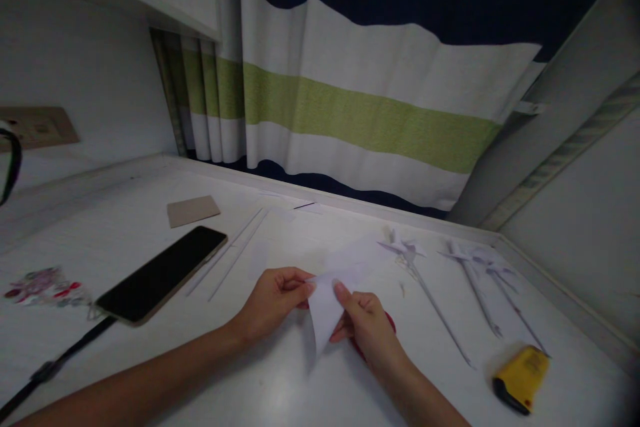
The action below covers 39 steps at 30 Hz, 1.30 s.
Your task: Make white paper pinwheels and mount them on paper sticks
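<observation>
A small sheet of white paper is held up between both hands above the white desk. My left hand pinches its upper left edge between thumb and fingers. On the other side, my right hand grips the sheet, thumb pressed on its face and fingers behind. The paper looks bent, with one corner pointing down. Under my right hand a red-handled tool shows only in part, so its kind is hidden. More white paper lies flat just behind the hands.
Paper pinwheels on sticks lie to the right, near a yellow and black tool. At left are a phone with a strap, thin white sticks, a brown card and a charm. A curtain hangs behind.
</observation>
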Available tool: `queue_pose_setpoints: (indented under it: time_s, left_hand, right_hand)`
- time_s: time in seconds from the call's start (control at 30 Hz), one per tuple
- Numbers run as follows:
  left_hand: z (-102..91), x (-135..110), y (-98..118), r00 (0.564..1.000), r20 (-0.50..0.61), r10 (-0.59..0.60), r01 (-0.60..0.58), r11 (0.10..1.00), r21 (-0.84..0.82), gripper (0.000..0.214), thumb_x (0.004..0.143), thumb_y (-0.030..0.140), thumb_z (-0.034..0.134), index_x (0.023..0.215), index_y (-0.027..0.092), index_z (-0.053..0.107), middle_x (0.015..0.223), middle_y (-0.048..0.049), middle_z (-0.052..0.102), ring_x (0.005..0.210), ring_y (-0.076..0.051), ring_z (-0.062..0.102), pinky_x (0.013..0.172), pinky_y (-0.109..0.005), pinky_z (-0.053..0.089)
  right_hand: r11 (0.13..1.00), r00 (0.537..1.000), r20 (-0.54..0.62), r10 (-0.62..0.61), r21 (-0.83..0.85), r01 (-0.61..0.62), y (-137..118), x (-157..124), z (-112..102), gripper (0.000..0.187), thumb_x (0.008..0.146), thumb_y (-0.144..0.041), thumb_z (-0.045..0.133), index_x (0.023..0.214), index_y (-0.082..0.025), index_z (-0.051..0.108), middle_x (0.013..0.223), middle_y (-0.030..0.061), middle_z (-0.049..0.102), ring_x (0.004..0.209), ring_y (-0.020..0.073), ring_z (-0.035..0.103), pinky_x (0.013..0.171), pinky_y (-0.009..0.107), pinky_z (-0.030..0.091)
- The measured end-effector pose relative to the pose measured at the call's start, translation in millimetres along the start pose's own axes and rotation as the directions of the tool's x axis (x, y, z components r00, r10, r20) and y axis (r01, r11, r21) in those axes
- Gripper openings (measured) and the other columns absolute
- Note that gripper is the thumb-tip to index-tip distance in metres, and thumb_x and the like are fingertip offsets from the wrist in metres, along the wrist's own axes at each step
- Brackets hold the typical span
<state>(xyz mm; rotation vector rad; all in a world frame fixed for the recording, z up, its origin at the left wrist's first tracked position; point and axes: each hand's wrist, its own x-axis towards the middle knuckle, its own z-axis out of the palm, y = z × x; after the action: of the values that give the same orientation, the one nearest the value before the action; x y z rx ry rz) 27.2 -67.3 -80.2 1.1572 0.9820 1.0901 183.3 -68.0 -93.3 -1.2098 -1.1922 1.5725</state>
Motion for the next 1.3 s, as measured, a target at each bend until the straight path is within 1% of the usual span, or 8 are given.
queue_pose_setpoints:
  time_s: [0.27, 0.43, 0.53, 0.67, 0.8, 1.0, 1.13, 1.3]
  left_hand:
    - [-2.7, 0, -2, 0.999, -0.013, 0.033, -0.033, 0.999, 0.015, 0.019, 0.070, 0.024, 0.061, 0.085, 0.013, 0.064, 0.068, -0.0026, 0.067, 0.065, -0.013, 0.060, 0.062, -0.023, 0.047]
    - [-1.9, -1, 2, 0.999, -0.011, 0.051, -0.051, 0.999, 0.012, 0.019, 0.071, 0.025, 0.060, 0.086, 0.013, 0.063, 0.070, -0.0026, 0.068, 0.065, -0.014, 0.061, 0.064, -0.024, 0.048]
    - [-0.7, -2, 4, 0.998, -0.016, 0.053, -0.052, 0.998, 0.020, 0.019, 0.071, 0.024, 0.060, 0.085, 0.012, 0.063, 0.068, -0.0027, 0.067, 0.063, -0.014, 0.061, 0.063, -0.024, 0.048]
    - [-0.2, -3, 6, 0.998, -0.023, 0.061, -0.061, 0.998, 0.033, 0.020, 0.070, 0.026, 0.061, 0.084, 0.012, 0.064, 0.067, -0.0028, 0.067, 0.063, -0.015, 0.061, 0.061, -0.025, 0.048]
    - [-1.3, -3, 7, 0.996, -0.059, 0.070, -0.068, 0.997, 0.037, 0.021, 0.069, 0.026, 0.061, 0.084, 0.012, 0.063, 0.068, -0.0027, 0.067, 0.063, -0.014, 0.061, 0.060, -0.023, 0.048]
    - [-2.7, 0, 6, 0.994, -0.064, 0.093, -0.092, 0.995, 0.030, 0.018, 0.070, 0.023, 0.061, 0.084, 0.013, 0.063, 0.068, -0.0008, 0.067, 0.064, -0.012, 0.060, 0.060, -0.020, 0.047]
    - [-2.9, 0, 4, 0.993, -0.073, 0.096, -0.093, 0.995, 0.039, 0.018, 0.070, 0.024, 0.061, 0.085, 0.013, 0.063, 0.070, -0.0012, 0.068, 0.066, -0.013, 0.061, 0.062, -0.022, 0.048]
    - [-2.3, -1, 7, 0.993, -0.081, 0.090, -0.084, 0.994, 0.074, 0.020, 0.069, 0.025, 0.061, 0.084, 0.013, 0.064, 0.071, -0.0027, 0.068, 0.066, -0.015, 0.061, 0.062, -0.024, 0.048]
  right_hand:
    - [0.998, 0.999, 0.043, 0.018, -0.054, -0.015, 1, -2, 5, 0.060, 0.058, -0.066, 0.051, 0.044, -0.008, 0.062, 0.033, 0.0065, 0.058, 0.026, 0.0105, 0.051, 0.031, 0.019, 0.044]
    - [0.998, 0.997, 0.070, 0.006, -0.065, -0.001, 1, -6, 7, 0.059, 0.062, -0.064, 0.049, 0.043, -0.009, 0.063, 0.037, 0.0082, 0.061, 0.029, 0.0118, 0.054, 0.033, 0.019, 0.044]
    - [0.997, 0.997, 0.083, -0.001, -0.074, 0.007, 2, -8, 9, 0.056, 0.063, -0.061, 0.051, 0.042, -0.010, 0.063, 0.036, 0.0069, 0.061, 0.029, 0.0108, 0.053, 0.033, 0.018, 0.043]
    - [0.997, 0.995, 0.104, -0.001, -0.081, 0.010, 2, -11, 12, 0.057, 0.065, -0.061, 0.049, 0.042, -0.011, 0.065, 0.034, 0.0060, 0.060, 0.028, 0.0099, 0.053, 0.034, 0.017, 0.042]
    - [0.996, 0.985, 0.171, 0.027, -0.087, -0.012, 0, -14, 14, 0.056, 0.063, -0.060, 0.051, 0.042, -0.010, 0.065, 0.036, 0.0076, 0.061, 0.029, 0.0104, 0.053, 0.035, 0.018, 0.042]
    - [0.995, 0.965, 0.251, 0.078, -0.079, -0.060, 1, -16, 16, 0.061, 0.065, -0.062, 0.048, 0.041, -0.008, 0.063, 0.038, 0.0094, 0.062, 0.028, 0.0097, 0.053, 0.033, 0.017, 0.042]
    - [0.994, 0.952, 0.288, 0.103, -0.061, -0.089, 5, -16, 15, 0.066, 0.061, -0.068, 0.045, 0.041, -0.007, 0.061, 0.038, 0.0106, 0.062, 0.028, 0.0098, 0.053, 0.032, 0.017, 0.041]
    - [0.993, 0.940, 0.321, 0.120, -0.024, -0.118, 5, -16, 15, 0.065, 0.059, -0.068, 0.046, 0.043, -0.006, 0.060, 0.041, 0.0122, 0.063, 0.030, 0.0113, 0.055, 0.033, 0.018, 0.043]
